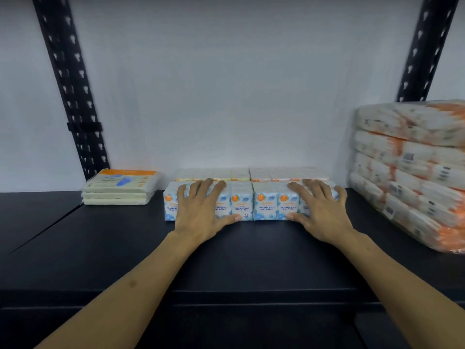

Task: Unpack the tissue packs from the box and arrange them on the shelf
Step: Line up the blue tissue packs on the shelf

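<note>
Two blocks of blue-and-white mini tissue packs stand side by side on the black shelf (pixel 125 248), near the white back wall. My left hand (pixel 201 210) grips the left block (pixel 241 205), fingers over its top and thumb on its front. My right hand (pixel 319 212) grips the right block (pixel 266 205) the same way. Behind them a second row of tissue packs (pixel 251 175) with orange print lies against the wall. The box is out of view.
A low stack of flat cream tissue packs (pixel 120 188) lies at the back left. A tall pile of wrapped orange-and-white packs (pixel 412 172) fills the right side. Black perforated uprights (pixel 73 96) stand at both rear corners.
</note>
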`<state>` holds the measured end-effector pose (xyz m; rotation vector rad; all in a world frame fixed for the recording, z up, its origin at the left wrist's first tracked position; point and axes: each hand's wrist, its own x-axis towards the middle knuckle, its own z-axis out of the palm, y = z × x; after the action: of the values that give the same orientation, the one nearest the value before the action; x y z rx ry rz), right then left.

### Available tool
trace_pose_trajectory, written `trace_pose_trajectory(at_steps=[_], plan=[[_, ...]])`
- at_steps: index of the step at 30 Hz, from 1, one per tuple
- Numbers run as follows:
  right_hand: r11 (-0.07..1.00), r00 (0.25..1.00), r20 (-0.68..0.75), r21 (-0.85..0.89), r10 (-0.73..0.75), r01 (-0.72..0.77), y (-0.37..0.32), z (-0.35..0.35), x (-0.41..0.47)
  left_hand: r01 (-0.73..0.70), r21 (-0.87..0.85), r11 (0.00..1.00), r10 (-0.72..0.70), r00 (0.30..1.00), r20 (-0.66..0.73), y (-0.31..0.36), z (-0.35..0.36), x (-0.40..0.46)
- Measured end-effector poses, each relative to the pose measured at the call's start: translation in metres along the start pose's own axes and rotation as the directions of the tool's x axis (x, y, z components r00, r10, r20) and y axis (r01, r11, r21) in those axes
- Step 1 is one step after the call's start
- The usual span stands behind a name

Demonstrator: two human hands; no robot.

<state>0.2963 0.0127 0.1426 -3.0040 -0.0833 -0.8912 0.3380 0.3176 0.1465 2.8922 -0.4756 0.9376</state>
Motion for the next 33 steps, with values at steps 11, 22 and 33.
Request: trace_pose_trajectory(at_steps=[11,22,33], plan=[[1.000,1.000,-0.006,-0.021,0.001,-0.001,0.008,0.020,0.027,0.000,-0.019,1.000,-0.003,0.992,-0.127,-0.006,0.026,0.022],[0.996,0.997,0.006,0.059,0.071,-0.071,-0.002,0.000,0.008,0.053,-0.007,0.999,-0.053,0.997,0.048,0.005,-0.008,0.008],[0.970,0.981,0.165,0.201,0.105,-0.137,-0.062,-0.051,-0.076,0.206,-0.209,0.956,-0.160,0.963,0.217,0.039,-0.058,-0.084]])
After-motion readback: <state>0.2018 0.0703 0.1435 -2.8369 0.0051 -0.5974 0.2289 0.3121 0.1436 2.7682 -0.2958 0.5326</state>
